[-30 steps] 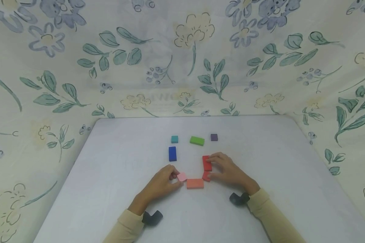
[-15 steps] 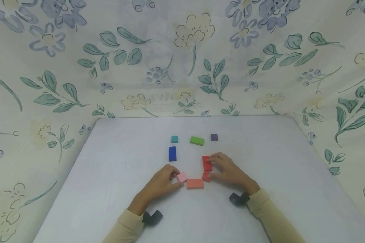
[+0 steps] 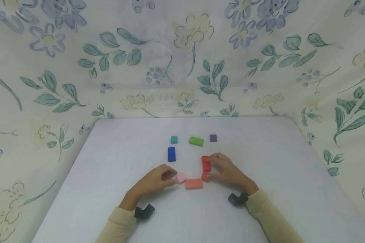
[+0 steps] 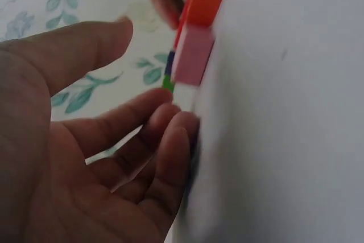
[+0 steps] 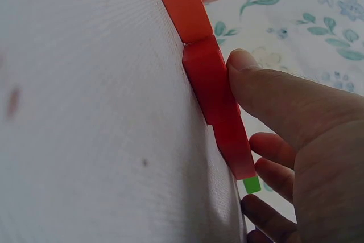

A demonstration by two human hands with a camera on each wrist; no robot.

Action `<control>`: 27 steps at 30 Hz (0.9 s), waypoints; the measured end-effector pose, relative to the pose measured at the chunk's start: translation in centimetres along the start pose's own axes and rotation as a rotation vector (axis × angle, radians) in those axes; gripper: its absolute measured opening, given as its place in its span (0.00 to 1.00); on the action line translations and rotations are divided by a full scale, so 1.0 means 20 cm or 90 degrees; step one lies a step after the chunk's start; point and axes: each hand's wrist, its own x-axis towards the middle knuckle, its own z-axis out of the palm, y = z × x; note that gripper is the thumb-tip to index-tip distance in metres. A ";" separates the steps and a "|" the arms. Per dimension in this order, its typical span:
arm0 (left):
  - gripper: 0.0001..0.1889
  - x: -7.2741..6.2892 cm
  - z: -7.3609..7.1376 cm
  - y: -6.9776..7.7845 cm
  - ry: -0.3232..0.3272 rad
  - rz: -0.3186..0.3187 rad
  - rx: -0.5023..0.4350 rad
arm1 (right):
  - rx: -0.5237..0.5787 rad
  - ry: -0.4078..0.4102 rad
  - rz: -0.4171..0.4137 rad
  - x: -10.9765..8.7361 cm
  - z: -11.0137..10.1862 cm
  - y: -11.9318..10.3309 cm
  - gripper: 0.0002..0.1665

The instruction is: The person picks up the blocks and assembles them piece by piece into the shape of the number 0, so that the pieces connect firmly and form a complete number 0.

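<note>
In the head view my left hand [image 3: 156,179] is just left of a pink block [image 3: 180,177], thumb and fingers spread apart with nothing between them. The left wrist view shows a small gap between these fingers [image 4: 165,98] and the pink block. An orange oblong block [image 3: 194,184] adjoins the pink one. My right hand [image 3: 226,170] rests its thumb on a small red block [image 3: 205,176] and its fingertips on a longer red block [image 3: 205,163]. The right wrist view shows that thumb [image 5: 244,78] touching the small red block. These blocks form a bent row.
Farther back on the white table [image 3: 124,141] lie a blue oblong block [image 3: 171,154], a teal cube [image 3: 174,139], a green oblong block [image 3: 196,141] and a purple cube [image 3: 213,138]. A flowered cloth [image 3: 158,91] hangs behind the table. Both wrists wear black devices [image 3: 144,212].
My left hand has let go of the pink block and drawn back to the left, its fingers parting. The right hand stays on the red blocks.
</note>
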 end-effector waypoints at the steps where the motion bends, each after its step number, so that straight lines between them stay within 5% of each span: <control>1: 0.17 0.00 -0.02 -0.01 0.005 0.001 -0.009 | 0.002 -0.002 0.003 0.00 0.00 0.00 0.30; 9: 0.16 0.03 -0.14 -0.11 0.138 -0.055 0.005 | -0.004 -0.007 0.017 -0.01 0.01 -0.01 0.30; 14: 0.26 0.09 -0.19 -0.14 0.130 -0.084 0.043 | -0.009 -0.013 0.011 0.00 0.00 -0.02 0.30; 27: 0.40 0.26 -0.27 -0.17 0.053 -0.041 0.106 | -0.014 -0.009 -0.002 0.00 0.01 -0.01 0.31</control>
